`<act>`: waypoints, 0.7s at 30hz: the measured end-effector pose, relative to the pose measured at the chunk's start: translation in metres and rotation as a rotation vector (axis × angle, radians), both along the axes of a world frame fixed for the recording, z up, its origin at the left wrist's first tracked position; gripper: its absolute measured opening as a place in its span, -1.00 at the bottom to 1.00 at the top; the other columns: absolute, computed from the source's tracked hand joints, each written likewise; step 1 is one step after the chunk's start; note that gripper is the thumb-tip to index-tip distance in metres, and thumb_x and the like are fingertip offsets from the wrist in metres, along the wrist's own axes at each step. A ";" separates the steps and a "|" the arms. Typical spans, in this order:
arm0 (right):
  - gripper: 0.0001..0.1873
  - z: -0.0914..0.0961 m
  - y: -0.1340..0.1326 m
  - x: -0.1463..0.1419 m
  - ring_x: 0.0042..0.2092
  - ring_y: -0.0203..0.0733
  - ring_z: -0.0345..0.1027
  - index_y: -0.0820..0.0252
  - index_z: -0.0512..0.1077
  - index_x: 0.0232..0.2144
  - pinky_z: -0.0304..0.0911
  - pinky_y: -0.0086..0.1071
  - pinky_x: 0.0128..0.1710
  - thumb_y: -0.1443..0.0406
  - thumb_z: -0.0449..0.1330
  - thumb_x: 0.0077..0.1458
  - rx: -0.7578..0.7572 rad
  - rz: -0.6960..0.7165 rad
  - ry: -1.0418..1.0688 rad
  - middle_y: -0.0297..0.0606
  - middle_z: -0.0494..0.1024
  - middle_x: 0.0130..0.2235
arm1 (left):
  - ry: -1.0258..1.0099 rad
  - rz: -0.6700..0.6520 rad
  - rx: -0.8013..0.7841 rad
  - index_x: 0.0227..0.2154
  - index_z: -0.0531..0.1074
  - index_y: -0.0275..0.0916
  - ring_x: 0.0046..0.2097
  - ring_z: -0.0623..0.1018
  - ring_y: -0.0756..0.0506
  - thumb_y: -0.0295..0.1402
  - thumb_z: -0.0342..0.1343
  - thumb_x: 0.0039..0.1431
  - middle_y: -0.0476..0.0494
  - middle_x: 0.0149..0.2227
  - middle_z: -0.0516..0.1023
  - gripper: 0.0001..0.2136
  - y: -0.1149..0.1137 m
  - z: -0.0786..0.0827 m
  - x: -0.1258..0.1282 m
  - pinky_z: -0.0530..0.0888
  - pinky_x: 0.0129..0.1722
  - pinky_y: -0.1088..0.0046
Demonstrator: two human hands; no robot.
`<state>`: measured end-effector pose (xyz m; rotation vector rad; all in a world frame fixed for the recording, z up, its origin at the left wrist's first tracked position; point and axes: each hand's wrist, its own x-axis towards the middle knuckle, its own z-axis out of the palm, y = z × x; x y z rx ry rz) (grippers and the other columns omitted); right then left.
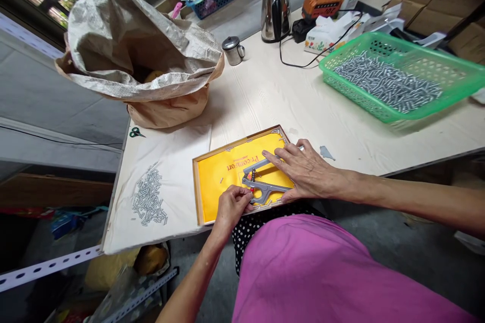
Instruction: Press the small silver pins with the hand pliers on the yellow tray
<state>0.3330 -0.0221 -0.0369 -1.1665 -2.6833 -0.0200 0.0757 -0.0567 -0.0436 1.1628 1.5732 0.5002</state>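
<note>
A grey hand press tool point(260, 185) lies on the yellow lining of a shallow wooden tray point(196, 184) at the table's near edge. My right hand point(303, 169) lies over the tool's handles and holds it down, fingers stretched along them. My left hand point(232, 205) is pinched at the tool's jaw end, where a small red part shows; what the fingertips hold is too small to make out. A pile of small metal pieces point(148, 197) lies on white cloth to the left of the tray.
A green basket point(450, 68) full of metal pieces stands at the right. A big crumpled paper sack point(132, 45) sits at the back left, with small scissors point(135, 132) near it. A kettle point(275, 7), a small steel cup point(233, 50) and a black cord point(303, 63) are further back.
</note>
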 end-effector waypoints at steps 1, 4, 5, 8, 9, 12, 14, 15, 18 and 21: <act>0.08 0.000 -0.001 0.000 -0.02 0.13 0.13 0.41 -0.02 0.33 -0.07 -0.04 -0.06 -0.24 0.08 0.04 0.001 -0.005 -0.008 0.05 0.38 0.01 | 0.001 -0.001 0.004 -0.45 0.47 -0.29 -0.55 0.56 -0.02 -0.22 0.29 -0.01 -0.01 -0.59 0.51 -0.77 0.000 0.000 0.000 0.44 -0.54 0.58; -0.06 0.000 -0.003 -0.003 -0.01 0.13 0.13 0.42 0.00 0.31 -0.06 -0.07 -0.09 -0.09 0.10 0.10 0.010 -0.013 -0.016 0.07 0.39 0.03 | -0.002 0.007 0.003 -0.46 0.47 -0.28 -0.54 0.57 -0.03 -0.21 0.28 -0.01 -0.02 -0.57 0.52 -0.77 0.000 -0.001 0.000 0.44 -0.53 0.56; -0.11 0.001 -0.004 -0.004 -0.01 0.12 0.13 0.42 0.02 0.30 -0.06 -0.08 -0.10 -0.04 0.10 0.11 0.011 -0.014 -0.015 0.07 0.39 0.04 | 0.000 0.010 -0.003 -0.46 0.46 -0.28 -0.53 0.57 -0.03 -0.20 0.28 -0.01 -0.02 -0.57 0.52 -0.77 0.000 -0.001 0.000 0.44 -0.52 0.55; -0.21 0.001 -0.006 -0.007 -0.03 0.12 0.14 0.46 0.07 0.26 -0.06 -0.12 -0.15 0.05 0.09 0.14 0.020 -0.021 -0.008 0.10 0.41 0.01 | 0.018 0.005 -0.034 -0.44 0.47 -0.28 -0.54 0.55 -0.04 -0.18 0.26 0.03 -0.03 -0.59 0.50 -0.76 -0.001 0.000 0.000 0.44 -0.50 0.52; -0.22 0.000 -0.007 -0.008 -0.04 0.11 0.15 0.47 0.08 0.25 -0.06 -0.13 -0.17 0.07 0.09 0.14 0.025 -0.025 -0.003 0.11 0.42 0.00 | 0.045 0.003 -0.020 -0.44 0.47 -0.28 -0.53 0.54 -0.05 -0.17 0.25 0.05 -0.04 -0.58 0.50 -0.76 -0.003 0.001 0.000 0.45 -0.49 0.50; -0.25 -0.002 -0.008 -0.009 -0.07 0.10 0.16 0.46 0.08 0.25 -0.07 -0.17 -0.20 0.09 0.08 0.15 0.038 -0.028 0.021 0.09 0.44 -0.04 | 0.239 0.013 0.255 -0.34 0.51 -0.29 -0.41 0.56 -0.07 -0.22 0.22 0.11 -0.15 -0.37 0.54 -0.79 -0.012 0.004 0.006 0.51 -0.32 0.38; -0.27 -0.003 -0.007 -0.010 -0.07 0.10 0.16 0.44 0.09 0.24 -0.07 -0.17 -0.20 0.10 0.08 0.15 0.033 -0.022 0.036 0.09 0.44 -0.04 | 0.376 -0.001 0.504 -0.20 0.51 -0.27 -0.24 0.56 -0.12 -0.28 0.20 0.14 -0.22 -0.19 0.51 -0.78 -0.019 0.006 0.012 0.51 -0.16 0.30; -0.27 -0.003 -0.006 -0.011 -0.07 0.10 0.17 0.44 0.10 0.23 -0.07 -0.17 -0.20 0.10 0.09 0.14 0.028 -0.021 0.040 0.09 0.44 -0.04 | 0.413 -0.023 0.578 -0.13 0.50 -0.26 -0.18 0.55 -0.13 -0.31 0.18 0.16 -0.23 -0.14 0.49 -0.77 -0.020 0.008 0.014 0.50 -0.11 0.28; -0.28 -0.001 -0.003 -0.012 -0.07 0.11 0.17 0.44 0.14 0.20 -0.07 -0.17 -0.20 0.08 0.11 0.12 0.005 -0.023 0.046 0.11 0.44 -0.04 | 0.428 -0.074 0.566 -0.14 0.52 -0.28 -0.16 0.54 -0.13 -0.37 0.12 0.21 -0.22 -0.17 0.49 -0.80 -0.020 0.011 0.017 0.48 -0.11 0.30; -0.28 0.000 -0.001 -0.012 -0.08 0.11 0.17 0.44 0.16 0.19 -0.07 -0.17 -0.20 0.07 0.12 0.10 -0.013 -0.018 0.044 0.11 0.44 -0.06 | 0.404 -0.066 0.377 -0.31 0.57 -0.32 -0.28 0.54 -0.10 -0.35 0.16 0.16 -0.19 -0.29 0.51 -0.85 -0.013 0.010 0.012 0.48 -0.19 0.36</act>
